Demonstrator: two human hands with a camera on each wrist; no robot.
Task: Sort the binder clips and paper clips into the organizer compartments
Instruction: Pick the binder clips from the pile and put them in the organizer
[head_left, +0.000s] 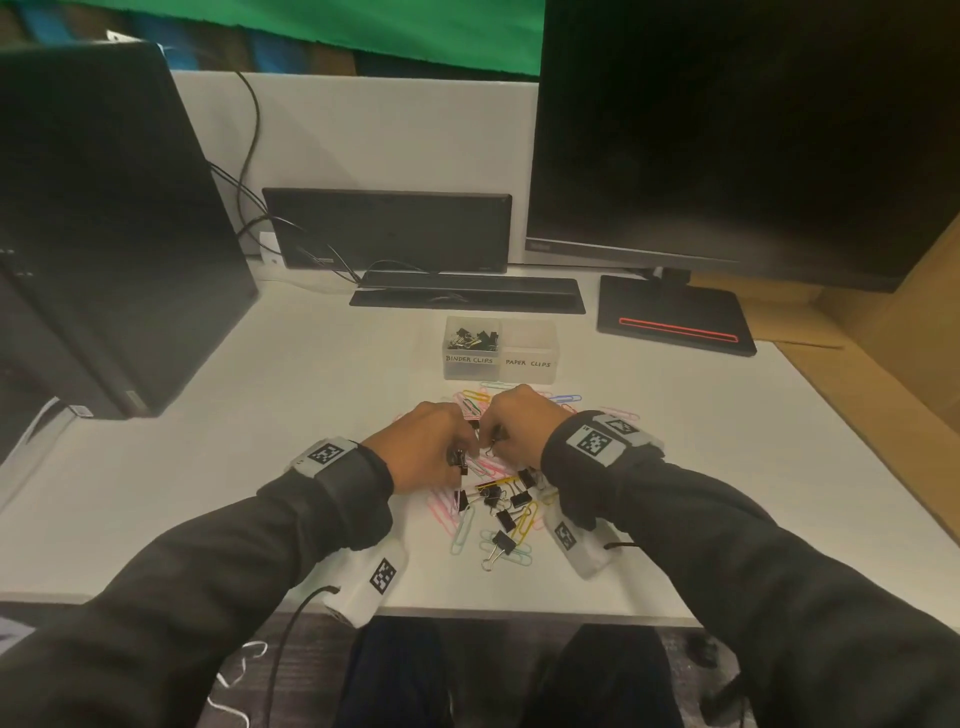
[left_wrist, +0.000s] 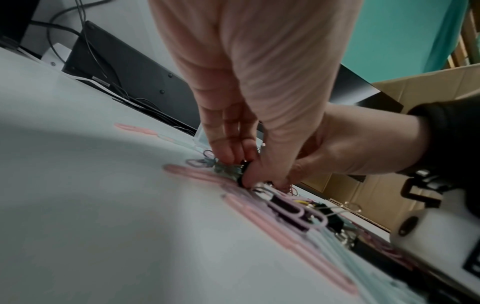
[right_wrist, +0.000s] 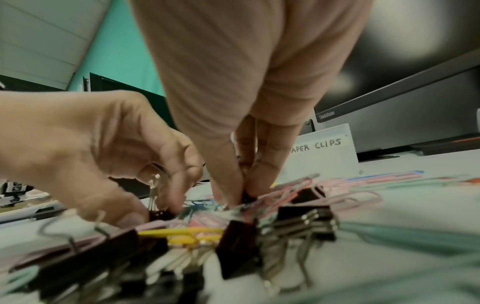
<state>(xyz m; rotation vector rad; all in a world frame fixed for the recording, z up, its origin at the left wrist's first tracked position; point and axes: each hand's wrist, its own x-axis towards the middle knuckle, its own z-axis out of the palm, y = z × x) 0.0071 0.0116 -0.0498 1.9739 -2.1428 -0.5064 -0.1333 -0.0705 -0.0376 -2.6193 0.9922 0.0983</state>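
Observation:
A clear two-compartment organizer (head_left: 528, 372) stands on the white desk, labelled BINDER CLIPS and PAPER CLIPS. Its left compartment holds several black binder clips (head_left: 471, 338); the right one looks empty. In front of it lies a mixed pile of coloured paper clips (head_left: 464, 531) and black binder clips (head_left: 505, 503). Both hands reach down into the pile, close together. My left hand (head_left: 461, 453) (left_wrist: 241, 167) pinches a black binder clip (right_wrist: 160, 214). My right hand (head_left: 491, 439) (right_wrist: 241, 195) pinches another black binder clip (right_wrist: 247, 197) with thumb and fingers.
A black computer tower (head_left: 104, 234) stands at the left and a monitor (head_left: 727, 130) with its base (head_left: 675, 325) at the back right. A black box (head_left: 387, 231) and cables lie behind the organizer. A cardboard box (head_left: 883, 374) borders the desk's right side.

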